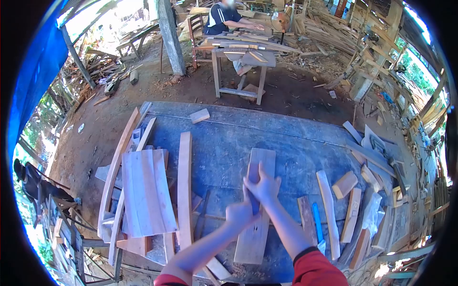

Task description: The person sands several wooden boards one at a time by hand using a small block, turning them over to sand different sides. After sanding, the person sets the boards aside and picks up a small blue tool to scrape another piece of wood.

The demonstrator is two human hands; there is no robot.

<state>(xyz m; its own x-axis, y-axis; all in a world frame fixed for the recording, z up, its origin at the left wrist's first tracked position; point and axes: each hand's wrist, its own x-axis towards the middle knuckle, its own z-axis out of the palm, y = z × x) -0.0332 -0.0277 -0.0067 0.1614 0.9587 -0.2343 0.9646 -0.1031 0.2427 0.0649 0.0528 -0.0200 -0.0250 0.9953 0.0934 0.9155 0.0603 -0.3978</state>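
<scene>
A flat wooden board lies lengthwise on the worktable, pointing away from me. On top of it is a narrow dark block that looks like a wooden hand plane, partly hidden by my fingers. My left hand is wrapped round its near end. Farther up, my right hand grips it, thumb stretched along the top. The underside of the block and its blade cannot be seen.
A slatted wooden panel and long curved strips lie left. Right are a blue-handled tool, wood offcuts and a plastic bag. A small block sits near the far edge. Beyond, a person works at another table.
</scene>
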